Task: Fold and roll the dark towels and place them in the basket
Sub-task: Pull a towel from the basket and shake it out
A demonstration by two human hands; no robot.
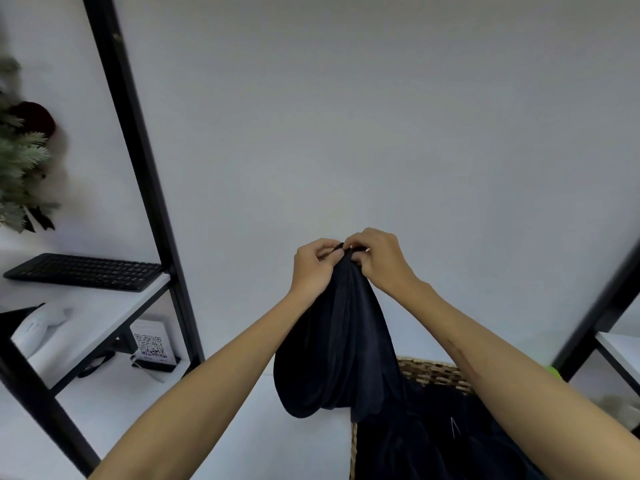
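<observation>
Above the basket (433, 370), both hands' fingers (320, 249) pinch the dark towel (339, 341) by its top edge.

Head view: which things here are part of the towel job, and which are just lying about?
Part of the job:
dark towel, pinched at its top by left hand and right hand
wicker basket with more dark cloth in it

Lying about:
keyboard
QR code sign
fir branches

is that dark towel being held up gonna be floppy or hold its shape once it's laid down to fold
Likely floppy: the dark towel hangs in limp, drooping folds from where the left hand and right hand pinch its top edge. It probably slides easily, since its surface looks smooth. It seems light, held by fingertips alone.
</observation>
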